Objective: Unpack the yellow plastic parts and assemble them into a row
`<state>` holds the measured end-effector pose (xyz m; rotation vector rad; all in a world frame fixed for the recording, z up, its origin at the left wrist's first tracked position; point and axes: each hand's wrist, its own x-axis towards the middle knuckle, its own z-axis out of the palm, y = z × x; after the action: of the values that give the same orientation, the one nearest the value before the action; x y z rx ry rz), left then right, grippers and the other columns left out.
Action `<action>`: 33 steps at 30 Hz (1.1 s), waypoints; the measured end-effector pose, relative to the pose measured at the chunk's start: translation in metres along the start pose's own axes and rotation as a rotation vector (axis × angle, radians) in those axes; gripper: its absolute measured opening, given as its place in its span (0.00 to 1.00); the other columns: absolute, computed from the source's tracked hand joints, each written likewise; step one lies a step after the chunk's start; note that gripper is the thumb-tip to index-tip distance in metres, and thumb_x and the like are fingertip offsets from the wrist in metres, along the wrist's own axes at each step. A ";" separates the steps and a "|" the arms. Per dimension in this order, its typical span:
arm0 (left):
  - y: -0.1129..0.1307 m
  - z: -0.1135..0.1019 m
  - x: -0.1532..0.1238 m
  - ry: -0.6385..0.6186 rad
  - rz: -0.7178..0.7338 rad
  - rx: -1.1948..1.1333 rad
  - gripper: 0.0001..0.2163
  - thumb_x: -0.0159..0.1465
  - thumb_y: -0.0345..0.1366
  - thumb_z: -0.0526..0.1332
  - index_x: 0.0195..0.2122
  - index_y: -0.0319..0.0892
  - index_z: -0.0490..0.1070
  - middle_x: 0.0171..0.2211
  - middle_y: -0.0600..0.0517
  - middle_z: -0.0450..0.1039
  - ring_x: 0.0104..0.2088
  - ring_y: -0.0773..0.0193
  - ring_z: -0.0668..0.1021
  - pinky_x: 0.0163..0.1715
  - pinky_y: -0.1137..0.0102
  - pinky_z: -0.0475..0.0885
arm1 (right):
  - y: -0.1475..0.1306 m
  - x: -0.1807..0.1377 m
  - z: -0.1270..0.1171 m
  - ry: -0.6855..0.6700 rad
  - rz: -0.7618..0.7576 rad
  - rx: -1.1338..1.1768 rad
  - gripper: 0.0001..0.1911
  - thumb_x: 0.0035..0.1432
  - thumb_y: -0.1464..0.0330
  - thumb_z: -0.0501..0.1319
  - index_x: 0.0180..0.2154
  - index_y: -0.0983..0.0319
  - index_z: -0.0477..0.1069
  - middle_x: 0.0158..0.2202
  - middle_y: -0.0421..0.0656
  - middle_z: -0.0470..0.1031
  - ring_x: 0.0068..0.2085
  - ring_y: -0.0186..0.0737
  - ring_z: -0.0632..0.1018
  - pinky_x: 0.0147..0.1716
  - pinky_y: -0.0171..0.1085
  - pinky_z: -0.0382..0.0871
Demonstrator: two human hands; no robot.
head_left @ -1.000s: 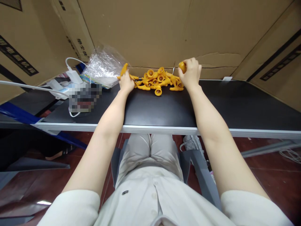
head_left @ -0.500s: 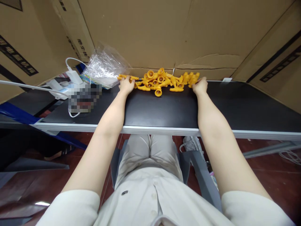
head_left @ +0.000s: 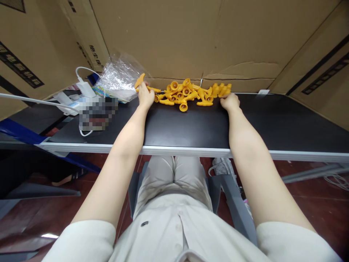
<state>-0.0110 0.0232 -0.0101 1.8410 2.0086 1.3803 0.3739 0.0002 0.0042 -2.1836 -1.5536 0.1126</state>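
Note:
My left hand is closed on a yellow T-handled piece, whose crossbar sticks up above the fingers. Beside that hand lies a pile of similar yellow pieces, several with round cup ends that have a shiny spot inside. At the pile's right end, yellow crossbars stand close together in a row. Just in front of them is my right hand, its fingers curled in; whatever they hold is hidden.
Crumpled clear plastic lies behind a white power strip with plugs and cables, left of the pile. A blurred-out object sits near it on the black tabletop. Cardboard panels wall the back and sides.
The yellow piece in my left hand has come up, so its crossbar now stands above the fingers. My right hand has shifted slightly down and left, against the row's front.

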 end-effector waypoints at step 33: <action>-0.007 0.005 0.001 -0.182 0.070 0.181 0.25 0.61 0.28 0.58 0.60 0.37 0.76 0.61 0.37 0.75 0.65 0.46 0.75 0.69 0.58 0.66 | 0.003 0.003 0.004 -0.028 0.095 -0.078 0.29 0.70 0.68 0.56 0.67 0.73 0.69 0.71 0.61 0.62 0.73 0.64 0.60 0.73 0.62 0.49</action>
<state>-0.0138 0.0271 -0.0171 2.0458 2.0523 1.0316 0.3768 0.0031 0.0002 -2.3264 -1.4928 0.1144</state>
